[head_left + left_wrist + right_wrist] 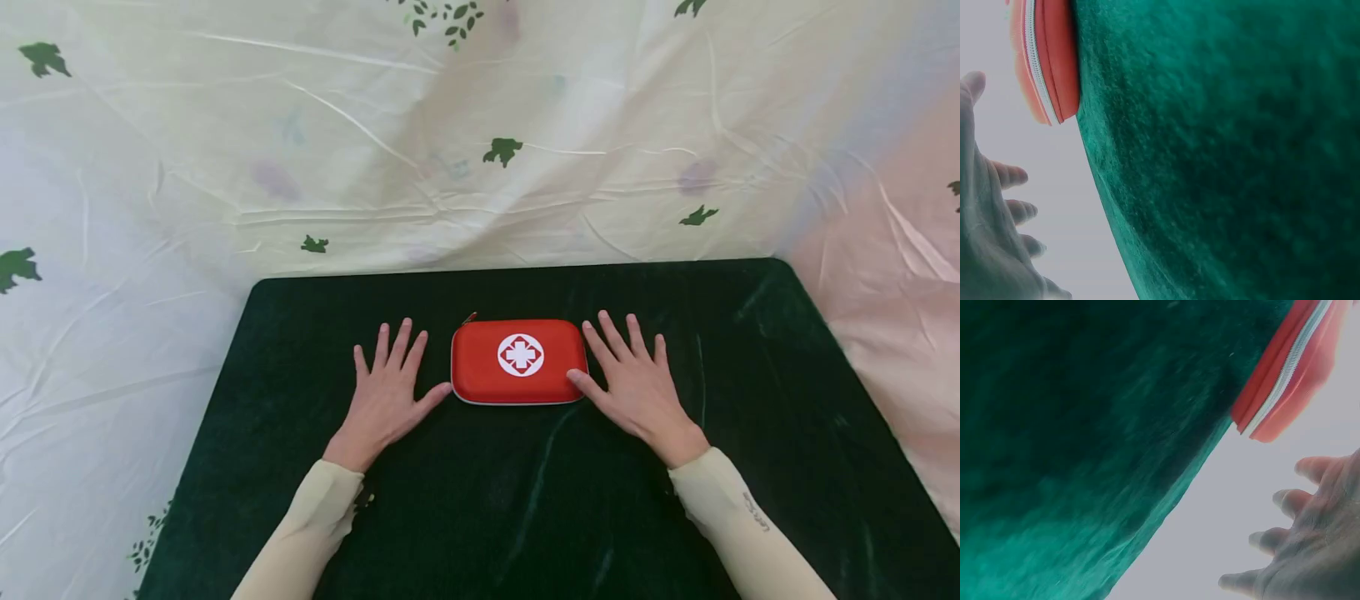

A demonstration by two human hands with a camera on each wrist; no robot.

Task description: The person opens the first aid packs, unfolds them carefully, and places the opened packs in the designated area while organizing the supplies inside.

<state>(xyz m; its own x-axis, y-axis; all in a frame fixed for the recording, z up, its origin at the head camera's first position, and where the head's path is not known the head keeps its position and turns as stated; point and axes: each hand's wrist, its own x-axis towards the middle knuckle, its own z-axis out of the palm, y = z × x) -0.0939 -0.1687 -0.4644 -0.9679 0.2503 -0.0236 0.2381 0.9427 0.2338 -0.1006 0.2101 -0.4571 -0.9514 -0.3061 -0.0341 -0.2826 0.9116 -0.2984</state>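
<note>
A red zippered first-aid case with a white cross emblem lies flat on the dark green cloth, its zipper pull at the back left corner. To its left is my left hand, palm down with fingers spread and the thumb tip right at the case's edge. On the other side my right hand is spread too, its thumb overlapping the case's right edge in the head view. Both wrist views show the case's pale zipper along its side, with the fingers straight and nothing held.
A dark green velvety cloth covers the table, with a few creases. Behind and beside it hangs a pale curtain with green leaf prints. Cream sleeves cover both forearms.
</note>
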